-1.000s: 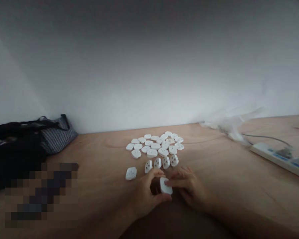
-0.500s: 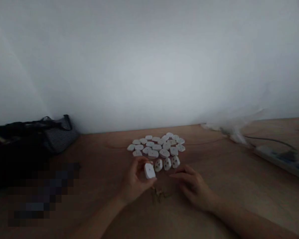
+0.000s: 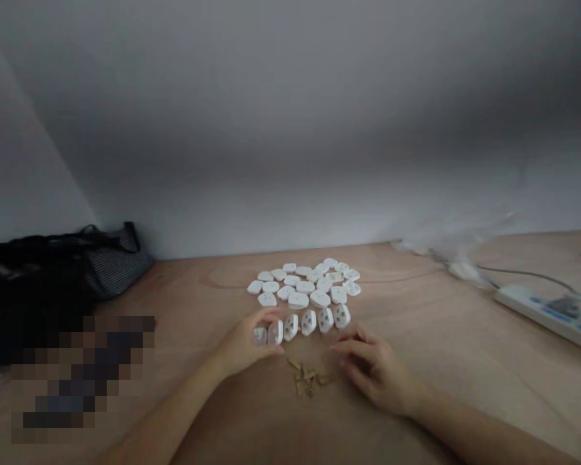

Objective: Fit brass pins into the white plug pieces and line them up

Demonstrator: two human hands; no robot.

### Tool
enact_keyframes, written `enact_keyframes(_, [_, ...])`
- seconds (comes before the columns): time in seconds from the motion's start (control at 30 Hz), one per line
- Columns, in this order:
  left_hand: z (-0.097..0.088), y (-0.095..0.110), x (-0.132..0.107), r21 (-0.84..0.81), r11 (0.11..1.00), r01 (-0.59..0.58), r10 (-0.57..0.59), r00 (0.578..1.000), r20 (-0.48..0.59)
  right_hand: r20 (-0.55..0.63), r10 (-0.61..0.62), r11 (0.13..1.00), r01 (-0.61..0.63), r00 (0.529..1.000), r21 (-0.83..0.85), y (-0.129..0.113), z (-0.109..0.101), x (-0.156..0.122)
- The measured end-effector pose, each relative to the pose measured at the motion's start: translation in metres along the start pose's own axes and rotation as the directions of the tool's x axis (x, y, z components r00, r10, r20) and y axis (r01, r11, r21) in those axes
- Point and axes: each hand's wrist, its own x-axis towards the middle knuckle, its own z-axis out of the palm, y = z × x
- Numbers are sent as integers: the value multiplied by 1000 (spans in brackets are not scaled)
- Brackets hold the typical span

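My left hand [image 3: 249, 339] curls around two white plug housings at the left end of a standing row, fingers behind and thumb in front. The nearer white plug housing [image 3: 275, 332] lies between thumb and fingers; another housing [image 3: 260, 336] sits deeper in the hand, partly covered. Several more housings [image 3: 308, 322] stand on edge to the right, their holed faces showing. My right hand [image 3: 375, 368] rests at the row's right end, fingers loosely bent and thumb apart, with nothing visible in it. Small brass-coloured pins [image 3: 310, 376] lie in a loose pile between my hands.
Many white plug pieces [image 3: 298, 300] lie flat in a cluster behind the row on the wooden table [image 3: 198, 400]. A black bag [image 3: 111, 261] is at the left, near a blurred-out item [image 3: 91, 374]. At the right are a power strip [image 3: 537, 303] with a cable and clear plastic [image 3: 459, 252].
My left hand has moved slightly left and down with the white housing, which now stands at the row's left end. More brass pins are uncovered. My right hand has barely moved.
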Motion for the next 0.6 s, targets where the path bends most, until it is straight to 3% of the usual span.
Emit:
enact_keyframes(0.23, [-2, -8, 3, -21, 999, 47, -46, 998, 40, 15, -9, 1000, 9, 1000, -8, -1, -1, 1])
enact_keyframes(0.5, [-2, 2, 6, 107, 992, -69, 70, 998, -3, 19, -11, 1000, 12, 1000, -11, -2, -1, 1])
enact_keyframes(0.6, [2, 11, 12, 155, 975, -157, 146, 986, 81, 12, -33, 999, 34, 999, -4, -2, -1, 1])
